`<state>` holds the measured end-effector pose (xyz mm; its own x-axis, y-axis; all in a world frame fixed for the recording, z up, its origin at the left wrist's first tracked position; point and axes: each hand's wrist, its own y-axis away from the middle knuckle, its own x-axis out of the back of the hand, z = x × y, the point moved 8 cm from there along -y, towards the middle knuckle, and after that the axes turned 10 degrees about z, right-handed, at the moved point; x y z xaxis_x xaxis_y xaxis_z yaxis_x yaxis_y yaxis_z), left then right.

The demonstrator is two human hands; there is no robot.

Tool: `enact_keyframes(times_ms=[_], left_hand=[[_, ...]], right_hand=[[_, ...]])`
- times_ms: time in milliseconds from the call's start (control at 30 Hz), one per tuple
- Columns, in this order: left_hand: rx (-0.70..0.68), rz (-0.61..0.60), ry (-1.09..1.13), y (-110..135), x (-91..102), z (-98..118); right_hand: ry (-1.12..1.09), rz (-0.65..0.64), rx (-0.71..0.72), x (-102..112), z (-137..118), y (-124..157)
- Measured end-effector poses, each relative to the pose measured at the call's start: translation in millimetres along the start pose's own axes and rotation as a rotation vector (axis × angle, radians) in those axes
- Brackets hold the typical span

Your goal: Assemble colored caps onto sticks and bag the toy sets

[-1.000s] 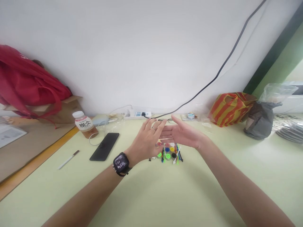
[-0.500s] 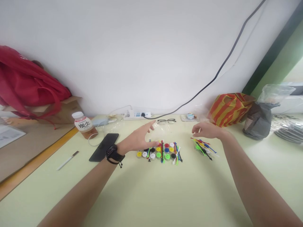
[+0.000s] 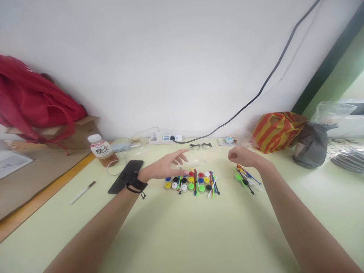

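My left hand [image 3: 167, 165], with a black watch [image 3: 136, 183] on its wrist, reaches over the left end of several coloured round caps [image 3: 191, 186]. Its fingers are spread, and nothing shows between them. Thin plastic arrow-tipped sticks [image 3: 195, 184] lie in bundles across the caps, and a second bundle of sticks [image 3: 214, 185] is at their right end. To the right, my right hand [image 3: 241, 156] is curled closed just behind a loose pile of coloured sticks [image 3: 247, 178]. Whatever its fingers may hold is hidden. A green piece [image 3: 237, 177] lies at the left of that pile.
Behind the caps lie eyeglasses [image 3: 200, 146] and a power strip [image 3: 165, 139]. At left are a phone [image 3: 125, 177], a bottle [image 3: 102, 151] and a white pen [image 3: 82, 192]. A striped bag [image 3: 277, 132] and a grey bag [image 3: 309, 146] stand at right.
My right hand has curled its fingers tighter and shifted slightly left. The sticks beside it have shifted a little. My left hand's fingers have moved slightly; it stays over the caps.
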<state>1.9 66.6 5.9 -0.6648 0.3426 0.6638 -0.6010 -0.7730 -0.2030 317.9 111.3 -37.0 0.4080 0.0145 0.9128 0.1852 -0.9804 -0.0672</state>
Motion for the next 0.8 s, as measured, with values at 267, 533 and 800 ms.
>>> enact_keyframes(times_ms=[267, 533, 800], left_hand=[[0.081, -0.076, 0.014, 1.9, -2.8, -5.6], [0.133, -0.104, 0.051, 2.9, -4.9, -1.8], [0.186, -0.165, 0.294, 9.4, -10.0, 8.9]], right_hand=[[0.015, 0.147, 0.009, 26.1, 10.9, 1.9], [-0.023, 0.454, 0.045, 67.4, 7.0, 13.2], [-0.408, 1.027, 0.275, 124.6, -74.0, 56.5]])
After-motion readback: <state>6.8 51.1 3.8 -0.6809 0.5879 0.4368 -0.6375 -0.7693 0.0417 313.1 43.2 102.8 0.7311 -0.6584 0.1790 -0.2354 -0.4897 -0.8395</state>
